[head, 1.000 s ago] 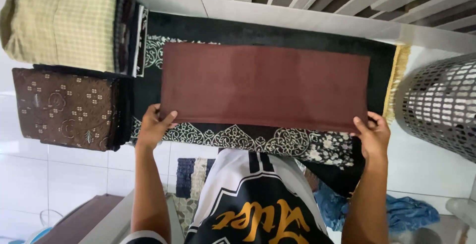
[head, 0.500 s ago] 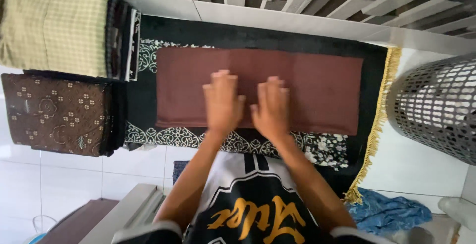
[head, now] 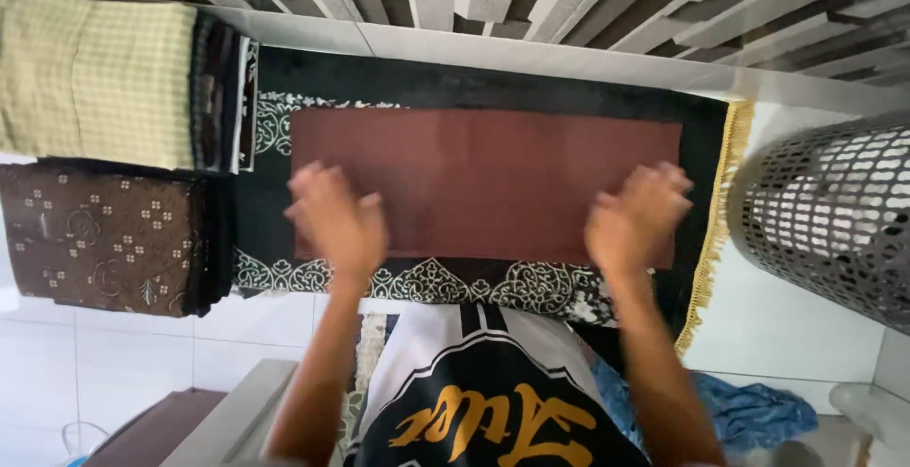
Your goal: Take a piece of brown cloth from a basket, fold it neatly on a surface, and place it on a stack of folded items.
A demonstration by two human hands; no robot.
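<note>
Hands (head: pixel 336 220) flat on maroon cloth (head: pixel 483 178)

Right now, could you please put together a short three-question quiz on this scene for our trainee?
1. True or false: both hands lie flat on the folded brown cloth.
2. What stands at the right edge of the view? A) a perforated grey basket B) a wooden chair C) a metal bucket
3. Which folded stack lies farther from the person: the green checked one or the brown flowered one?

Key:
1. True: the left hand and right hand press near its two ends.
2. A, the basket.
3. The green checked stack; the brown flowered stack is nearer.
</note>
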